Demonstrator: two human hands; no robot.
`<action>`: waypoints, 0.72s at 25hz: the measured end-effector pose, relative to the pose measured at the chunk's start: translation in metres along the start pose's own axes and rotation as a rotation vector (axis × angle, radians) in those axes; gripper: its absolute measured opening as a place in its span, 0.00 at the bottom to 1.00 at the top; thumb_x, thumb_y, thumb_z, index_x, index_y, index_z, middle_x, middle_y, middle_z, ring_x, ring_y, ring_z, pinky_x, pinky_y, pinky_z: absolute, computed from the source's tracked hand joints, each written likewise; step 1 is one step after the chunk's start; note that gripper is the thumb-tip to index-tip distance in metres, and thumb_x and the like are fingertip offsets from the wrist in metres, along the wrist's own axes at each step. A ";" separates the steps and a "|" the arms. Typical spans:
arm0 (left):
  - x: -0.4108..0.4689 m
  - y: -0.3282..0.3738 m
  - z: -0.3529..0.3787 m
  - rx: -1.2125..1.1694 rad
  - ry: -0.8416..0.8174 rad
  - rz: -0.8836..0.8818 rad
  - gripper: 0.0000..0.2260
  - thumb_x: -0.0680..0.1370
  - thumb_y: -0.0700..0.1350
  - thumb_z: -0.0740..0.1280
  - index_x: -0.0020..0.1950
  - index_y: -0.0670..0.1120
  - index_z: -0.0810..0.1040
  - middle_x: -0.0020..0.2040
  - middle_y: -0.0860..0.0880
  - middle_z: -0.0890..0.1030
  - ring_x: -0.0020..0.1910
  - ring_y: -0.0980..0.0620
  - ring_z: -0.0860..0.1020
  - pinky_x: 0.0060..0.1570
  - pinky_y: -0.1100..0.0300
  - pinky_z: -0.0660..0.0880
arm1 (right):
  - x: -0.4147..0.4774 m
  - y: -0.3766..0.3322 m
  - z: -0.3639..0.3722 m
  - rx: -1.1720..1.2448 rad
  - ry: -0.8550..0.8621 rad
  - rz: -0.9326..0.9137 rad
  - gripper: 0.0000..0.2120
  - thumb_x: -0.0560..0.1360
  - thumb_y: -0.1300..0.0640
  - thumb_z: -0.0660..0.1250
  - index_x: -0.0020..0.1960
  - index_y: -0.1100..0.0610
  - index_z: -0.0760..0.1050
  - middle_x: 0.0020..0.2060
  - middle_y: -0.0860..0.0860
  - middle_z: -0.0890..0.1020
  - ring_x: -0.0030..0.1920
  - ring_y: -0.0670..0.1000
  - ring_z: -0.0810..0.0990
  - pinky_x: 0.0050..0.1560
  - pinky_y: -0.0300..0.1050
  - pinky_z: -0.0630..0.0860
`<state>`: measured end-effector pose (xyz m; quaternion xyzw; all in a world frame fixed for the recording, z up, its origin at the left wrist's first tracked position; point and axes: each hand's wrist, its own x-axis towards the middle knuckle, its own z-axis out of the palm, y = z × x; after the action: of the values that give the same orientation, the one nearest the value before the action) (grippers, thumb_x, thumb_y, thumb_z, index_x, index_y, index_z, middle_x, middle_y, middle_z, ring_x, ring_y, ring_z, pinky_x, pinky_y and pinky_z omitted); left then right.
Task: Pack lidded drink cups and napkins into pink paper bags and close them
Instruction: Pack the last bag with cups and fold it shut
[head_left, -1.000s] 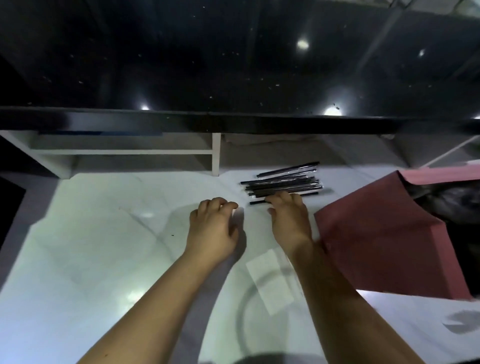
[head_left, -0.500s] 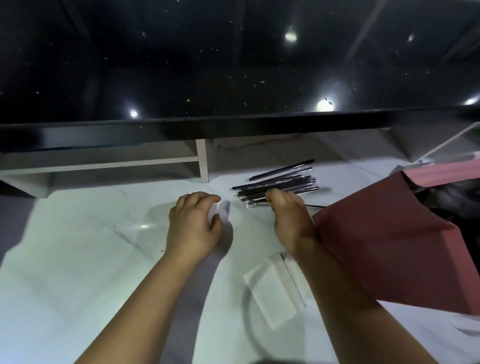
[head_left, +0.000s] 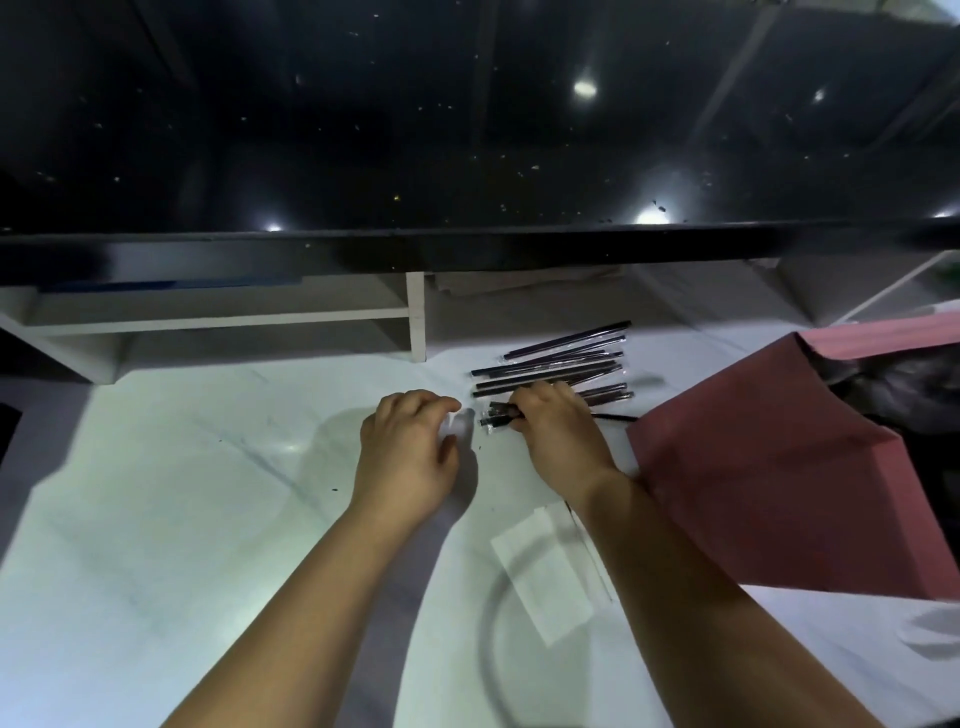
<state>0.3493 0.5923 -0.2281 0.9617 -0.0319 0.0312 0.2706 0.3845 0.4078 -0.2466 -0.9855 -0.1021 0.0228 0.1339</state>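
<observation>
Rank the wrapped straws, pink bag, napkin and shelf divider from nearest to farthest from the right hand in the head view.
1. wrapped straws: some are gripped by the right hand.
2. pink bag, just to its right, and napkin, by the wrist: too close to call.
3. shelf divider: back left, farthest.

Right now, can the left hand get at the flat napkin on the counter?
Probably yes: the napkin lies uncovered close by the left hand, with only the right forearm over its right edge.
</observation>
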 end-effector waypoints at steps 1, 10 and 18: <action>-0.001 0.000 0.000 -0.001 0.000 0.004 0.15 0.72 0.43 0.69 0.58 0.50 0.80 0.58 0.50 0.79 0.59 0.45 0.72 0.55 0.52 0.67 | 0.000 -0.001 0.000 -0.024 0.003 -0.017 0.06 0.78 0.57 0.63 0.54 0.55 0.75 0.51 0.52 0.77 0.53 0.56 0.72 0.50 0.52 0.72; -0.010 -0.003 -0.004 -0.008 0.023 -0.018 0.15 0.72 0.42 0.69 0.58 0.50 0.80 0.56 0.50 0.80 0.58 0.44 0.73 0.54 0.51 0.70 | 0.003 -0.010 -0.013 -0.018 0.103 -0.040 0.11 0.74 0.67 0.64 0.54 0.55 0.72 0.46 0.55 0.75 0.48 0.57 0.71 0.44 0.51 0.73; 0.009 0.006 -0.052 0.078 0.128 -0.025 0.17 0.73 0.44 0.68 0.61 0.51 0.78 0.60 0.50 0.78 0.62 0.46 0.70 0.58 0.50 0.66 | 0.015 -0.045 -0.061 0.053 0.019 -0.120 0.20 0.74 0.70 0.60 0.60 0.52 0.72 0.45 0.50 0.68 0.53 0.53 0.63 0.49 0.47 0.66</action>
<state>0.3551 0.6142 -0.1800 0.9678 -0.0015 0.0905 0.2347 0.3945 0.4380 -0.1763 -0.9738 -0.1590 0.0081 0.1621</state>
